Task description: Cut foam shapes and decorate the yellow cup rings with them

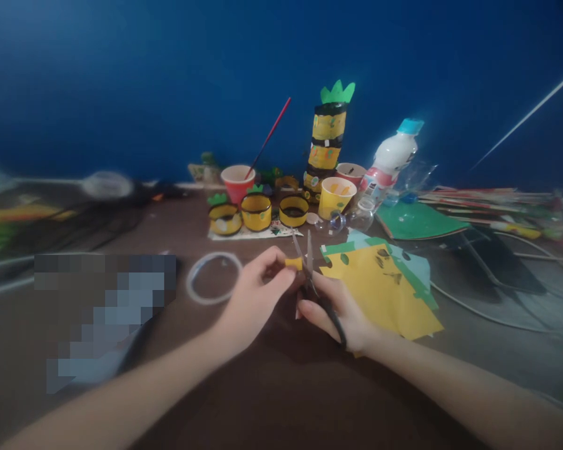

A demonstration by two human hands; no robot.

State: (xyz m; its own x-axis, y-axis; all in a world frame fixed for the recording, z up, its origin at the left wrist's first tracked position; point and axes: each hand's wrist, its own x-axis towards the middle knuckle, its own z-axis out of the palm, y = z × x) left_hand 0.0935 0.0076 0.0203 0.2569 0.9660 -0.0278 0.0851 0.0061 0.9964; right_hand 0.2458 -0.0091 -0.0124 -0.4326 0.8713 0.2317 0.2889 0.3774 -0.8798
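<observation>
My left hand (258,294) pinches a small piece of yellow paper (294,264) between thumb and fingers. In my right hand (340,312) is a pair of scissors (309,275) with black handles, its blades parted and pointing away from me. The yellow piece sits right at the blades. Just right of my right hand lies a yellow paper sheet (380,287) with dark marks, on top of green paper (422,289) and pale blue paper (420,269). Behind my hands stand several yellow rings with black rims, such as this ring (256,212).
A tall yellow-and-black pineapple-like tower (326,147) rises at the back, beside a yellow cup (336,199) and a tilted white bottle (389,159). A red cup (237,181) holds a thin stick. A roll of clear tape (214,278) lies left of my hands, near a pixelated patch.
</observation>
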